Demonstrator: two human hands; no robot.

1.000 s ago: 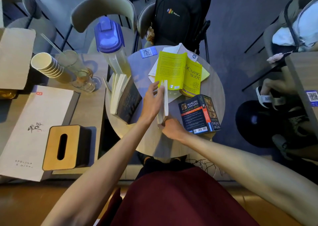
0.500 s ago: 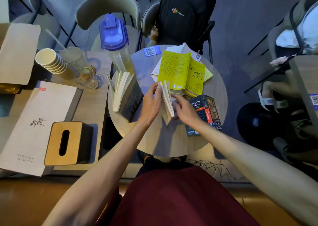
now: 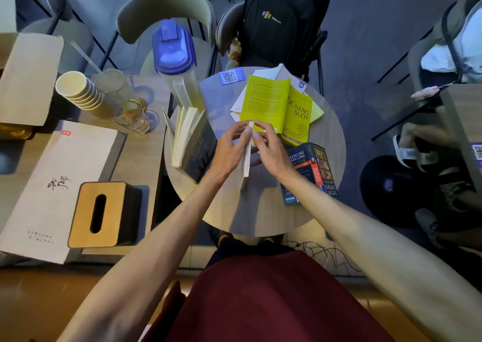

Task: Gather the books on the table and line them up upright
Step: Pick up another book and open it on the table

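A thin pale book [image 3: 247,156] stands on its edge in the middle of the round table [image 3: 260,211]. My left hand [image 3: 229,151] presses its left side and my right hand [image 3: 268,148] its right side, so the book is pinched between them. A dark-covered book [image 3: 194,146] stands upright and partly fanned at the table's left edge. A yellow book [image 3: 276,107] lies open face down at the back, over white papers. To the right lies a dark blue paperback [image 3: 311,172], flat.
A clear pitcher with a blue lid [image 3: 174,52] stands behind the upright book. The left table holds stacked paper cups [image 3: 78,91], glasses [image 3: 130,112], a wooden tissue box [image 3: 103,214] and a large white box [image 3: 52,185]. A black backpack [image 3: 279,21] sits on a chair behind.
The thin book was fanned open half a second ago; now its pages are pressed together. My right hand rose from the book's base to its right side.
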